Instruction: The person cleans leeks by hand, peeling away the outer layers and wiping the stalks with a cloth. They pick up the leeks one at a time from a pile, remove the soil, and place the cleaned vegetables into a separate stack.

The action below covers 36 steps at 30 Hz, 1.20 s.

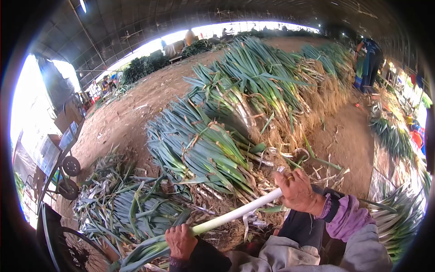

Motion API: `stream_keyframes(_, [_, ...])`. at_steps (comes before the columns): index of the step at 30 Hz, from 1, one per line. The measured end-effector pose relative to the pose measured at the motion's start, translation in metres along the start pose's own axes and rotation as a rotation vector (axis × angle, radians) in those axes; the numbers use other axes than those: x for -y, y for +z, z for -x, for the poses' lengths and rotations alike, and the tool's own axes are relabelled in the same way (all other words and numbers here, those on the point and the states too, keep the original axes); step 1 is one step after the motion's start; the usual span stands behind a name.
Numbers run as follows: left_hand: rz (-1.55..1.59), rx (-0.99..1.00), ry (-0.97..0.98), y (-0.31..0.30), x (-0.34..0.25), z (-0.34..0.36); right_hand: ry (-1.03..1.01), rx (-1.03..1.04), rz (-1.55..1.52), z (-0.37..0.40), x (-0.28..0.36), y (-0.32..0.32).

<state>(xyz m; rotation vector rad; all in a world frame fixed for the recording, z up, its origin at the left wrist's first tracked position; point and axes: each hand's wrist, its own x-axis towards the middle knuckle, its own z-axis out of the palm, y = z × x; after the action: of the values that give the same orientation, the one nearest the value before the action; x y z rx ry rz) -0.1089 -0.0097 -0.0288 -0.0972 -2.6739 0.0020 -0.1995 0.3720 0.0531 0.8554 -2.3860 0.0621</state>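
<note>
A single long leek (238,213) slants across the front, its white stalk up to the right and its green leaves down to the left. My left hand (181,241) is wrapped round it where the stalk turns green. Around the white end, my right hand (297,190) is closed, with a ring on one finger. Just beyond the stalk lies a big pile of untrimmed leeks (204,145) with dry outer leaves and roots. Loose leaves (136,204) are heaped to the left, beyond my left hand.
Cleaned leeks (398,213) lie at the right edge. A cart with small wheels (70,166) and a spoked wheel (81,249) stand at the left. Another person (371,59) bends at the back right. More leeks (145,68) lie along the far side of the dirt floor (122,118).
</note>
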Motion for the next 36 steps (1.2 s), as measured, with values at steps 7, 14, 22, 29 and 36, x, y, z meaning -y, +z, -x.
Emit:
stream_keyframes(7, [0.022,0.057,0.0,0.005,0.011,0.02,0.127,0.189,-0.136,0.002,-0.002,0.015])
stream_keyframes(14, [0.074,0.05,-0.004,0.007,0.021,0.025,0.101,0.15,-0.186,-0.01,-0.02,0.003])
stream_keyframes(22, [0.11,0.233,-0.058,0.011,0.021,0.02,-0.106,0.401,-0.309,0.006,-0.044,0.009])
stream_keyframes(29, [0.162,0.301,-0.026,0.012,0.019,0.014,0.008,0.854,-0.876,0.013,-0.057,-0.015])
stream_keyframes(36, [0.264,0.239,-0.007,-0.002,0.003,0.013,0.027,0.867,-0.961,-0.014,-0.067,-0.062])
